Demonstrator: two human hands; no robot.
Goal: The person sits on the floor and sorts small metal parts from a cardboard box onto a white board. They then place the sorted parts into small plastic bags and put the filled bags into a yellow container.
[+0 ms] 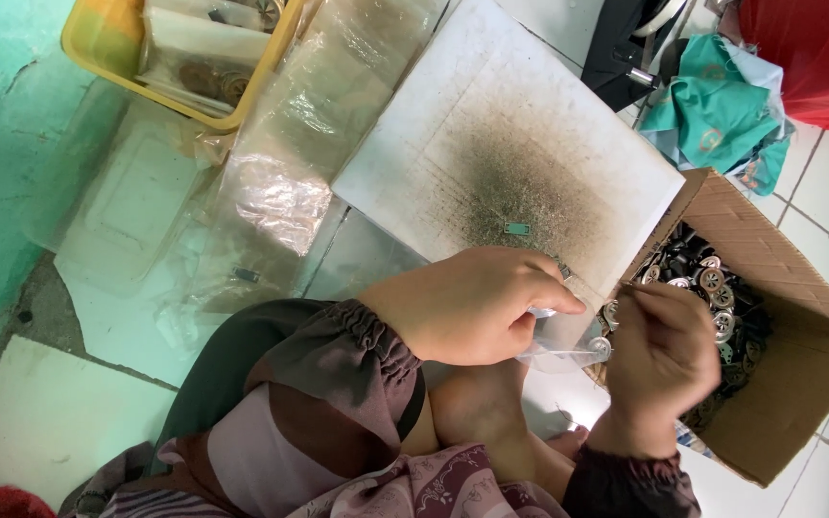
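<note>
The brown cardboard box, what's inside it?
The brown cardboard box holds a heap of small round silver-and-dark metal parts. The right hand covers some; the bottom stays hidden.

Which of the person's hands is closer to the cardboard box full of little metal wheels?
The right hand. It hovers over the cardboard box's open edge, above the metal wheels. The left hand sits further away, by the dirty white board.

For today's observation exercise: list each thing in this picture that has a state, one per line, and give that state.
Cardboard box: open, holding round metal parts.
White board: flat on the floor, soiled dark in the middle.
Yellow tub: open, holding bags.
Clear bag: held between both hands.
Left hand: closed on the bag.
Right hand: pinching the bag.
</note>
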